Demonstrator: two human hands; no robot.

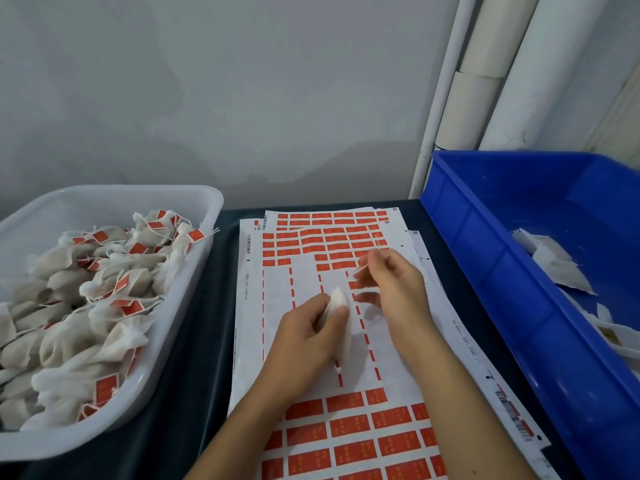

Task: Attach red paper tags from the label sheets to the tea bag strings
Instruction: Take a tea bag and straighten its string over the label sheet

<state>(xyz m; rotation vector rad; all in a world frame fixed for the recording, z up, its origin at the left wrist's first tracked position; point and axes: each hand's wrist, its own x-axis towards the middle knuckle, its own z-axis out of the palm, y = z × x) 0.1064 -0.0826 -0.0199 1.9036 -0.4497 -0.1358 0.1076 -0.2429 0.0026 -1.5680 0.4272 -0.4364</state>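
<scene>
A stack of white label sheets [311,282] with rows of red paper tags [349,427] lies on the dark table between two bins. My left hand [308,341] grips a white tea bag [341,306] above the sheet's stripped middle. My right hand [391,285] hovers just right of it, fingers curled and blurred, pinching what looks like the bag's thin string near the remaining red tags; the string itself is hard to make out.
A white tub [194,271] on the left holds several tagged tea bags [104,292]. A blue crate [485,265] on the right holds a few untagged white bags [554,268]. White pipes [485,81] stand against the grey wall behind.
</scene>
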